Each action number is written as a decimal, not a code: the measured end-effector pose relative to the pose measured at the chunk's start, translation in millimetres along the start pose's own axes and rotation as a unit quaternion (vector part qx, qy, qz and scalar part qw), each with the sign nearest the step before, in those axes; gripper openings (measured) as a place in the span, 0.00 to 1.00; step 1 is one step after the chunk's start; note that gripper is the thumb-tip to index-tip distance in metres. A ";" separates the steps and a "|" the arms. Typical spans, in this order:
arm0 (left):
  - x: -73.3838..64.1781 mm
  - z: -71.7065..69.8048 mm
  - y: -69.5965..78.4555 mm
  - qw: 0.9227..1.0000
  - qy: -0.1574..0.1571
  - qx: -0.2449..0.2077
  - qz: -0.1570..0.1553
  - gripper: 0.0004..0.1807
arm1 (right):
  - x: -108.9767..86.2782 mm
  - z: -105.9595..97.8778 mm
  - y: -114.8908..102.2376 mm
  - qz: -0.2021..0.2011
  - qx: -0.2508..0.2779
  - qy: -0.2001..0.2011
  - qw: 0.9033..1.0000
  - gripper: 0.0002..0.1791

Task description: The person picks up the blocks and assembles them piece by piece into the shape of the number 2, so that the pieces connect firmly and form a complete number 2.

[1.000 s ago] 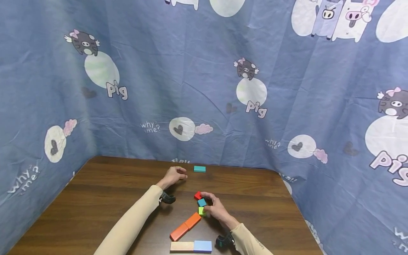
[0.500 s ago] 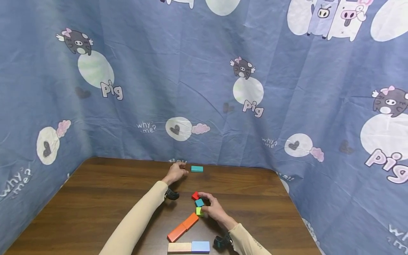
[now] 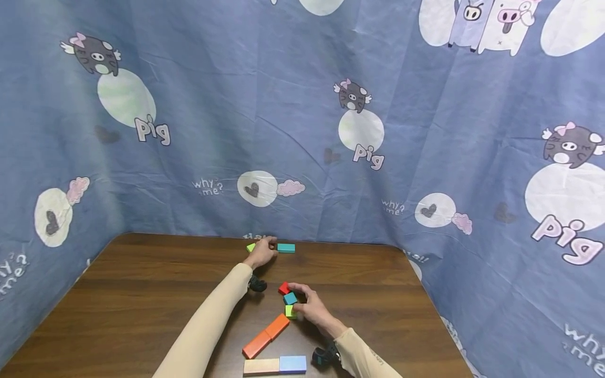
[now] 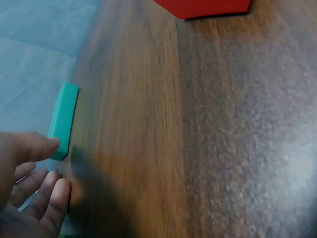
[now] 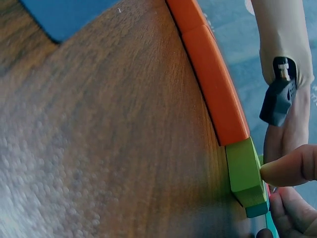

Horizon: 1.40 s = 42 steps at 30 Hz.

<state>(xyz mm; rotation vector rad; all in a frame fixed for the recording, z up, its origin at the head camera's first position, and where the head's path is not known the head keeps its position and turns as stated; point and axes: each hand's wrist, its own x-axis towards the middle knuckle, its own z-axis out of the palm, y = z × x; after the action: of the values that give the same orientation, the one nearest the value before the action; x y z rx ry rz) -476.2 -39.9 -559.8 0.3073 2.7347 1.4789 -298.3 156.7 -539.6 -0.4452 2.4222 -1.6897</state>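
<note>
In the head view my left hand [image 3: 262,253] is at the table's far edge, just left of a teal block [image 3: 285,248]. The left wrist view shows its thumb [image 4: 42,145] overlapping the end of that teal block [image 4: 64,116], with relaxed fingers and nothing visibly held; contact is unclear. A light green block [image 3: 251,247] shows partly behind this hand. My right hand [image 3: 315,308] spans a short row: a red block [image 3: 284,288], a blue block [image 3: 290,298] and a green block [image 3: 290,312]. Its thumb touches the green block [image 5: 243,171]; its index finger is beside the red one.
Two orange blocks [image 3: 266,336] lie end to end diagonally below the green block. Nearer still, a natural wood block [image 3: 261,366] and a light blue block [image 3: 293,364] sit end to end. A patterned blue cloth [image 3: 302,131] hangs behind the wooden table [image 3: 142,294].
My left hand has moved to the far edge, close to the teal block, and a light green block now shows behind it. The right hand stays by its row. The head view has shifted slightly.
</note>
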 end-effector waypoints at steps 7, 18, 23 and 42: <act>5.0 5.3 1.1 1.000 0.005 0.023 0.008 0.23 | 13.7 3.9 29.2 -0.006 -0.027 0.010 1.000 0.33; 7.8 8.4 -0.6 0.999 0.007 0.022 0.025 0.18 | 7.4 0.3 13.4 0.010 -0.018 0.006 1.000 0.33; 5.4 9.1 0.8 0.999 0.008 0.031 0.033 0.17 | 0.0 -1.5 -1.5 -0.004 -0.005 0.001 1.000 0.32; 0.4 7.9 6.6 0.997 -0.004 0.067 0.030 0.16 | 8.9 2.2 16.4 0.009 -0.007 0.007 1.000 0.32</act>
<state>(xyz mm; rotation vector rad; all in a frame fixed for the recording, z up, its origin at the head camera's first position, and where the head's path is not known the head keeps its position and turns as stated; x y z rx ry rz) -474.6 -29.8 -558.6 0.4019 2.8483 1.3061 -308.6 157.1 -555.4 -0.4133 2.4414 -1.6763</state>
